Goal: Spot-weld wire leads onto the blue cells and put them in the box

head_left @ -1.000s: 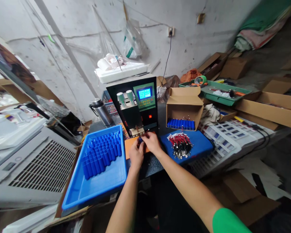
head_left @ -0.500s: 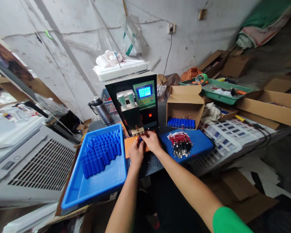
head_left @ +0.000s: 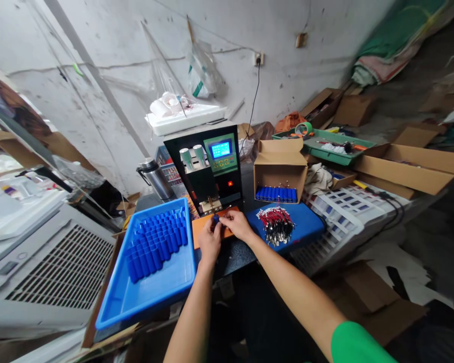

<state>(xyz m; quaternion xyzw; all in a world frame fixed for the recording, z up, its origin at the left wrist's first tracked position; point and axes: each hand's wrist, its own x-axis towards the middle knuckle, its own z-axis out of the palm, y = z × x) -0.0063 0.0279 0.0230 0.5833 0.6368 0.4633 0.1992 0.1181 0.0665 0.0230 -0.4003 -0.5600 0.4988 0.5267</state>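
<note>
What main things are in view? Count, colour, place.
machine: one, black, centre
foam slab: one, white, atop machine
tray: one, blue, left of machine
cylinders: many, blue, in tray
flask: one, silver, behind tray
board: one, orange, before machine
pad: one, blue, right of board
wire bundle: one, red-black-white, on pad
carton: one, brown, behind pad
cylinder row: one, blue, in carton
parts tray: one, green, back right
other cartons: several, brown, background
slatted unit: one, white, far left
piece: one, dark blue, over board
left hand: one, bare, holding piece
right hand: one, bare, beside left hand
</note>
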